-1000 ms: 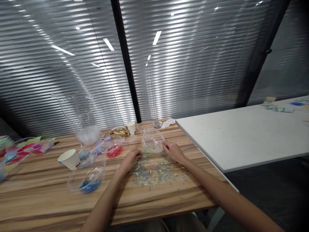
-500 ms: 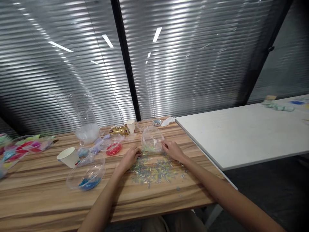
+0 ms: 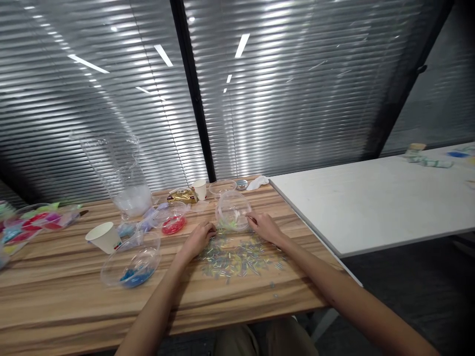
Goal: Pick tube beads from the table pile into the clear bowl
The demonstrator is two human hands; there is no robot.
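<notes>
Head view: both hands are down on the wooden table [image 3: 74,311], either side of a scatter of small tube beads [image 3: 237,254]. The left hand [image 3: 198,240] rests knuckles-up at the near-left edge of the scatter, fingers curled in toward the beads; whether they pinch one is too small to tell. The right hand [image 3: 264,228] lies at the far-right edge, its fingertips against the rim of a clear bowl [image 3: 232,213], and whether they are gripping anything cannot be made out either. That bowl is tipped on its side just beyond the fingers of both hands, its mouth facing back toward the person, a few greenish beads inside. The beads spread in a band running left to right, single tubes pointing every which way. Left of the left hand's fingers sits a bowl of red beads [image 3: 172,222], nearer still a bowl of blue beads [image 3: 133,259], then a paper cup [image 3: 104,237] lying tilted.
</notes>
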